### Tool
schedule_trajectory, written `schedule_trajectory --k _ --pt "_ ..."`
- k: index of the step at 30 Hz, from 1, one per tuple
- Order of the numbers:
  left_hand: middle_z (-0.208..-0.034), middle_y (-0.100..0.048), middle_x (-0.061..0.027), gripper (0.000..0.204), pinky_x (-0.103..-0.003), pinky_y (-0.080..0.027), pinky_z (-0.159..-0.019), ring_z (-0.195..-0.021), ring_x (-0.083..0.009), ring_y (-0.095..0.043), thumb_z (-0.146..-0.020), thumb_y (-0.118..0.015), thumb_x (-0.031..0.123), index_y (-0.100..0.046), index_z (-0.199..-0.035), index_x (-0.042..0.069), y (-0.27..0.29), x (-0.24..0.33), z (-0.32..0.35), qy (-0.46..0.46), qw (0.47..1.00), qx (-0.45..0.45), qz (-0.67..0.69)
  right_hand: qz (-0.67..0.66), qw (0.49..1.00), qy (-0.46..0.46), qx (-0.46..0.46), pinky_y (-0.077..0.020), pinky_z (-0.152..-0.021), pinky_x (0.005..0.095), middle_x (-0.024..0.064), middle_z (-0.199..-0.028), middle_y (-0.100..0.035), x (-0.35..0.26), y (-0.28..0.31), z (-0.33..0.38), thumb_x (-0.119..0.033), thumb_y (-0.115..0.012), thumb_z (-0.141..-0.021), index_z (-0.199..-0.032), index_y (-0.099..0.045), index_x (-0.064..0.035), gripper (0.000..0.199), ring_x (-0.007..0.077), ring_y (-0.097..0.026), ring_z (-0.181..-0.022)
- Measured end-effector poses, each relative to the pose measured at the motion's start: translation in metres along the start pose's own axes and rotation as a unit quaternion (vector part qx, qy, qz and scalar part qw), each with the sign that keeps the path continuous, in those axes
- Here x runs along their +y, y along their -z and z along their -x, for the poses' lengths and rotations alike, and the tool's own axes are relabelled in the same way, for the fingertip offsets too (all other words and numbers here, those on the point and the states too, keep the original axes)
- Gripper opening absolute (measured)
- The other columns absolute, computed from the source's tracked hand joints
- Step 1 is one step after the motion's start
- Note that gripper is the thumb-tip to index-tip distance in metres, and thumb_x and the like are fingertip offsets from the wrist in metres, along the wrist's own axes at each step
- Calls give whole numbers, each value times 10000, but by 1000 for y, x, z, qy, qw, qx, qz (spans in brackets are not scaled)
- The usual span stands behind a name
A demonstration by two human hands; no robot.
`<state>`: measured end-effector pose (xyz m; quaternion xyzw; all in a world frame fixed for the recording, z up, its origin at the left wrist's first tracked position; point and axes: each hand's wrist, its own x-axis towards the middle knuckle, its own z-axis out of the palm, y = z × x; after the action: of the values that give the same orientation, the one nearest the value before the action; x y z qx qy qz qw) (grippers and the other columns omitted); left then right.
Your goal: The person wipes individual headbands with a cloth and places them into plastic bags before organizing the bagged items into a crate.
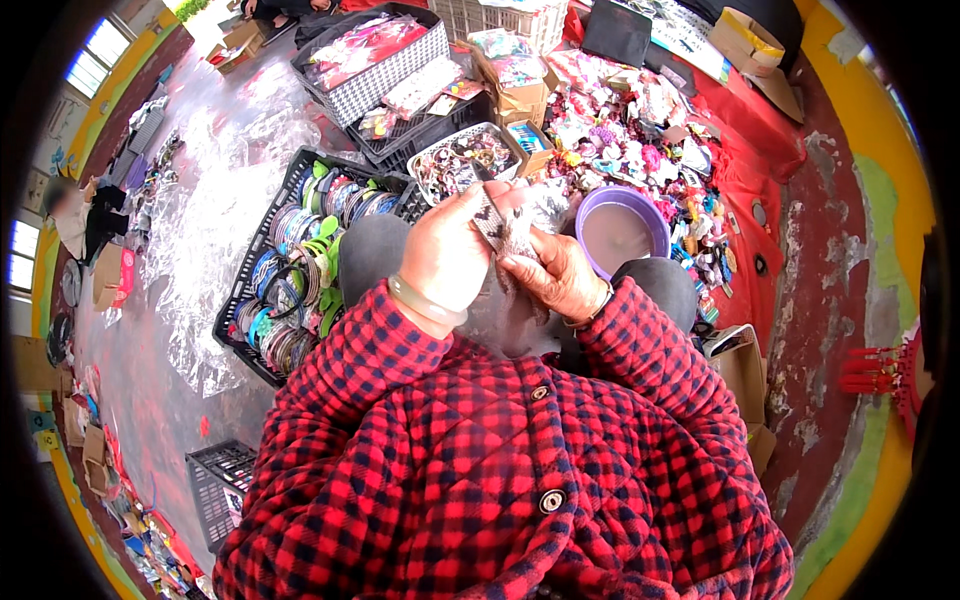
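Observation:
Both hands meet in front of my chest over a strip of grey-brown patterned fabric (pixel 509 238). My left hand (pixel 443 250) is closed on its upper left part. My right hand (pixel 562 272) pinches it from the other side with thumb and fingers. A loose end of the cloth hangs below my right fingers, over my lap. Whether the strip is part of a headband I cannot tell. Just past my hands stands a white basket (pixel 428 180) of small mixed accessories. Close to my right hand is a purple tub (pixel 661 232) with a dull greyish-pink inside.
At left, a black crate (pixel 237 335) holds several colourful headbands (pixel 290 225). Farther off stand a grey crate (pixel 400 62) of packaged goods and cardboard boxes (pixel 525 98). A pile of hair accessories (pixel 640 140) covers red cloth (pixel 765 160). Clear plastic (pixel 215 230) lies left; a person (pixel 100 215) is beyond.

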<state>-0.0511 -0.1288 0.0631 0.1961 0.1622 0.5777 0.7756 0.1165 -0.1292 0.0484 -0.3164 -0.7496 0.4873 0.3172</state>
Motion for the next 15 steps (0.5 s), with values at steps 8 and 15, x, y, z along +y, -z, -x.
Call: schedule_trajectory --k 8,15 --pt "-1022 -582 -221 230 -403 -432 -897 -956 -298 -570 -916 -409 139 -508 -1005 -49 4 21 1 52 994 24 89 -51 998 -5 -48 -401 -397 234 20 -639 -540 1 -1 8 -243 -494 -891 -956 -525 -56 201 90 -513 -482" --pt "-992 -588 -205 243 -395 -450 -893 -961 -297 -569 -915 -410 133 -486 -1021 -72 3 27 2 46 992 46 106 -26 998 -21 -44 -396 -455 253 8 -605 -495 9 -3 10 -254 -498 -893 -983 -529 -72 205 87 -466 -497"
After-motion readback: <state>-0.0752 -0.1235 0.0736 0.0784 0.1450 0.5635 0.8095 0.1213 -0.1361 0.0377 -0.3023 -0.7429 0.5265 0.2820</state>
